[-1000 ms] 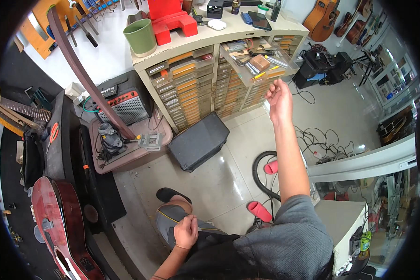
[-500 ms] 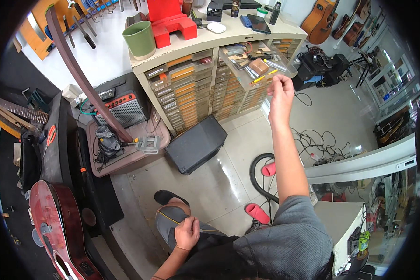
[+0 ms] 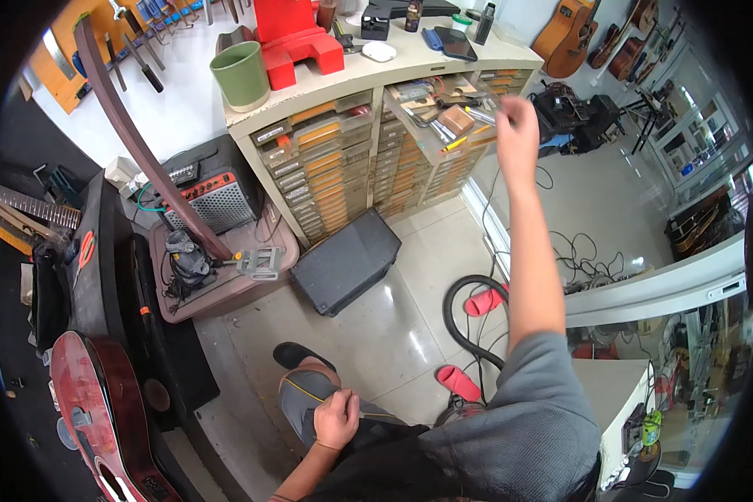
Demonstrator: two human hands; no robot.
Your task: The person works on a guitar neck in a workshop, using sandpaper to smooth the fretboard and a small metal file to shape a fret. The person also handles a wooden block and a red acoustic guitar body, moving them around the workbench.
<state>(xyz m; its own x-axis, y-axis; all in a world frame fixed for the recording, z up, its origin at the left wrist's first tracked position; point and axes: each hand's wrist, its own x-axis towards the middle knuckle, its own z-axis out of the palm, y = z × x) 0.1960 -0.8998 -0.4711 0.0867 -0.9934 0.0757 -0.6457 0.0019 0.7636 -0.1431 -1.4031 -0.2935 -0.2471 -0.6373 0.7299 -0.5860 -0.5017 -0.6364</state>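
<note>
My right hand [image 3: 518, 130] is stretched far forward, its fingers curled together at the right side of an open drawer [image 3: 431, 151]. What lies inside those fingers, if anything, is hidden. In the drawer are a brown block [image 3: 456, 120], a yellow pencil [image 3: 455, 145] and several small metal tools. My left hand [image 3: 337, 420] is closed in a loose fist low in front of my body, over my leg. Nothing shows sticking out of it.
The drawer belongs to a beige cabinet [image 3: 241, 125] with a green cup [image 3: 240, 75], a red stand [image 3: 305, 52] and a phone [image 3: 458, 44] on top. A black box [image 3: 347, 261], red slippers [image 3: 458, 382] and a black hose [image 3: 450, 318] lie on the floor. A red guitar [image 3: 100, 402] rests at left.
My right hand has shifted right across the drawer's right end, and its fingers look more curled. The whole view has moved slightly. My left hand stays where it was.
</note>
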